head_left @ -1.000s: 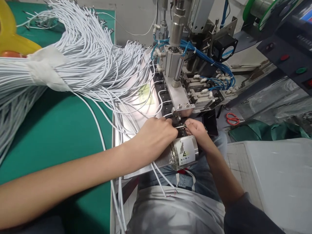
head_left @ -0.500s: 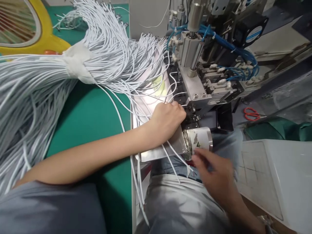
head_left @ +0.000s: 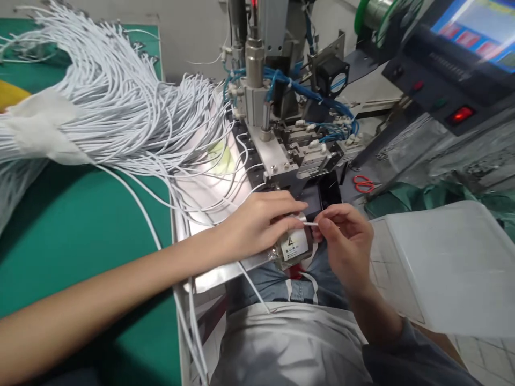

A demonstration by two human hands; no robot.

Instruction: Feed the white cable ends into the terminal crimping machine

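Note:
A short length of white cable (head_left: pixel 310 224) spans the gap between my hands, in front of the machine. My right hand (head_left: pixel 346 244) pinches its end between thumb and fingers. My left hand (head_left: pixel 267 221) has the same cable at its thumb and fingertips; the part under the palm is hidden. Just below the left fingers is a cylinder with a white printed label (head_left: pixel 295 244), at the edge of the metal plate (head_left: pixel 231 272). A thick bundle of white cables (head_left: pixel 132 102), tied with a white wrap (head_left: pixel 46 126), fans out toward the machine (head_left: pixel 265 134).
Green mat (head_left: pixel 88 236) covers the table on the left. Red-handled scissors (head_left: pixel 363 184) lie right of the machine. A control box with a lit red switch (head_left: pixel 461 114) hangs at upper right, near a solder wire spool (head_left: pixel 374 16). A white plastic bin (head_left: pixel 450 262) stands at right.
My right hand has risen toward my left hand and now pinches a cable end. My left hand has turned from a fist near the machine to lower fingers at the cable. The view has shifted right.

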